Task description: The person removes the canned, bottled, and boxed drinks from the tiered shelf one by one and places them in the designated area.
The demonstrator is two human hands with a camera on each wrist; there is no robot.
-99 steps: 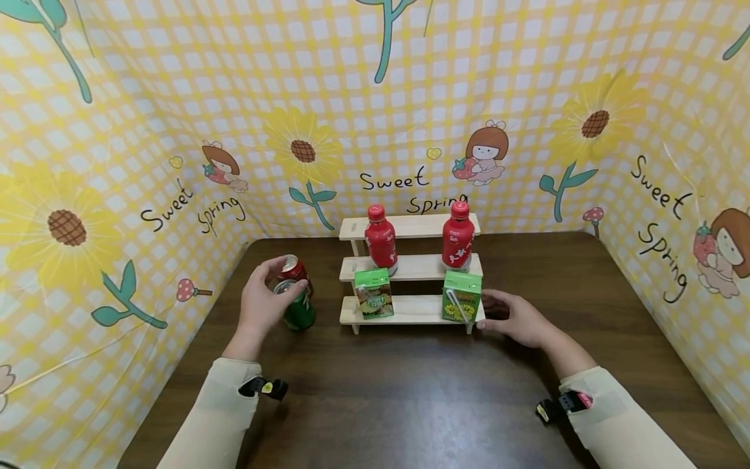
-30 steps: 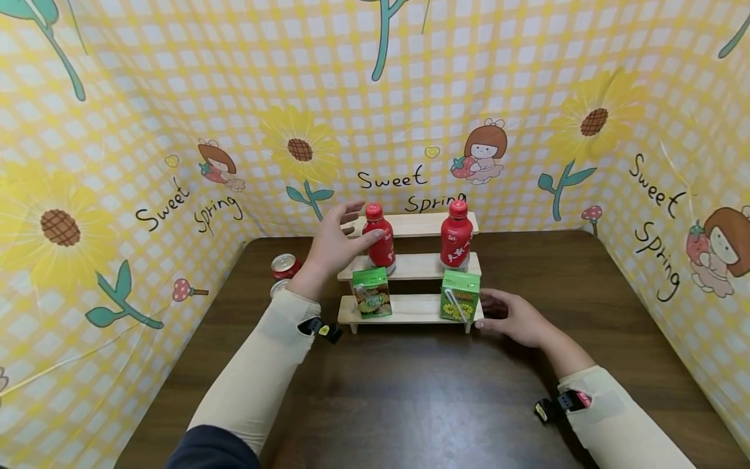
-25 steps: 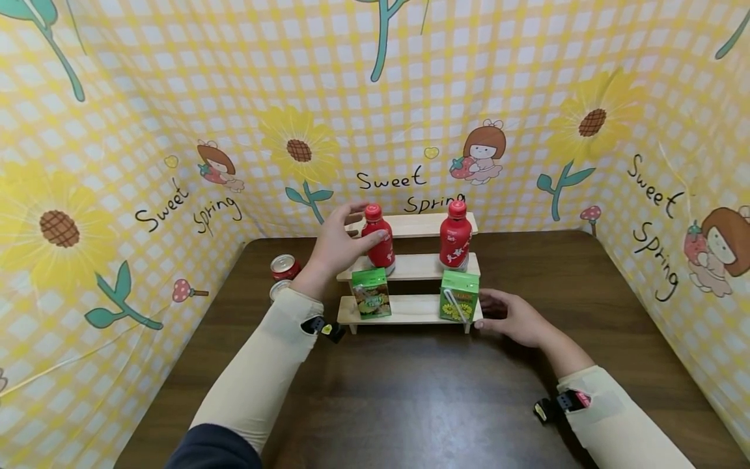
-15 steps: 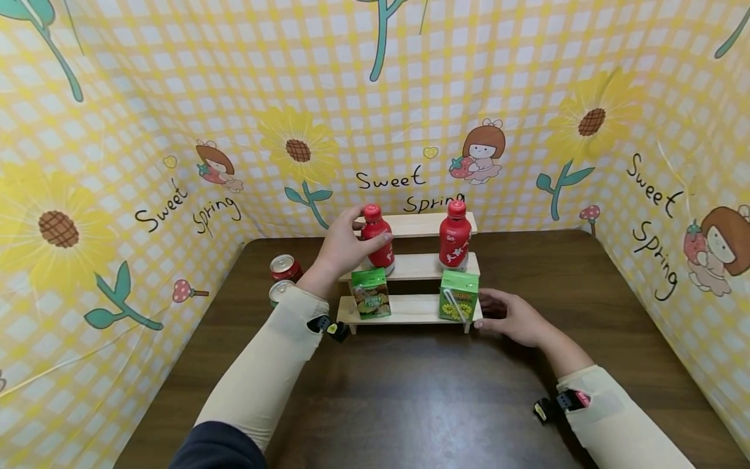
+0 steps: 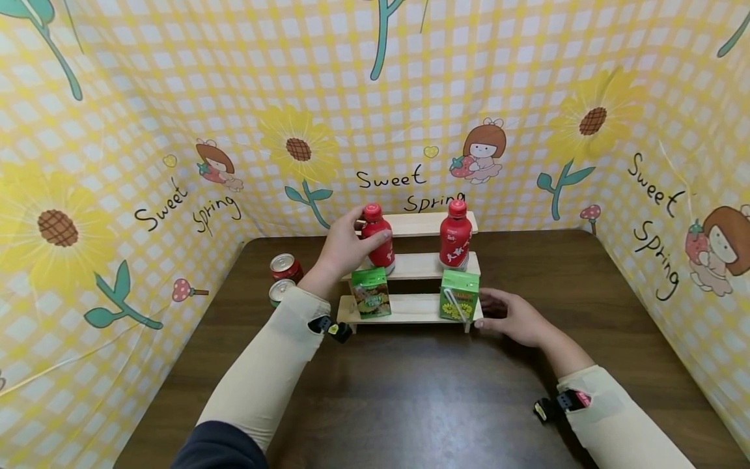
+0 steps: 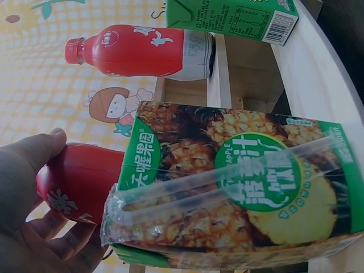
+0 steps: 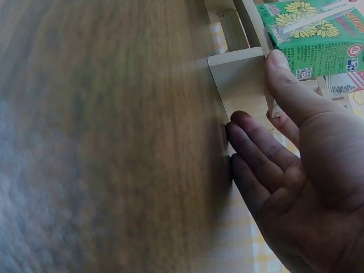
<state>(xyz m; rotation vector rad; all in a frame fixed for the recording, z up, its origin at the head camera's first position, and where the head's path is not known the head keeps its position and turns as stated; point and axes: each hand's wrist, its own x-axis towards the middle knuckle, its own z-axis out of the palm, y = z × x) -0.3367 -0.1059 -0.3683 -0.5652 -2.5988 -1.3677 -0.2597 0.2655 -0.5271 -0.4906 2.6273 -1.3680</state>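
My left hand (image 5: 347,246) grips a red bottle (image 5: 375,225) that stands on the left of the middle tier of a small wooden rack (image 5: 418,262). In the left wrist view the thumb lies over the bottle (image 6: 85,176) and the fingers curl round beneath it; a pineapple juice box (image 6: 227,182) hides its lower part. My right hand (image 5: 515,319) holds the right end of the rack's lowest tier, thumb at the front corner and index finger behind. Its other fingers lie along the end panel (image 7: 242,85), beside a green drink carton (image 7: 318,45).
A second red bottle (image 5: 456,236) stands on the right of the middle tier. Left of the rack, close to my left wrist, are a red can (image 5: 285,266) and a green can (image 5: 281,291), partly behind the sleeve. Checked cloth (image 5: 328,78) walls surround the brown table (image 5: 410,404).
My left hand has gone from the cans across to the left red bottle, and its fingers have closed round it. The right hand stays at the rack's end.
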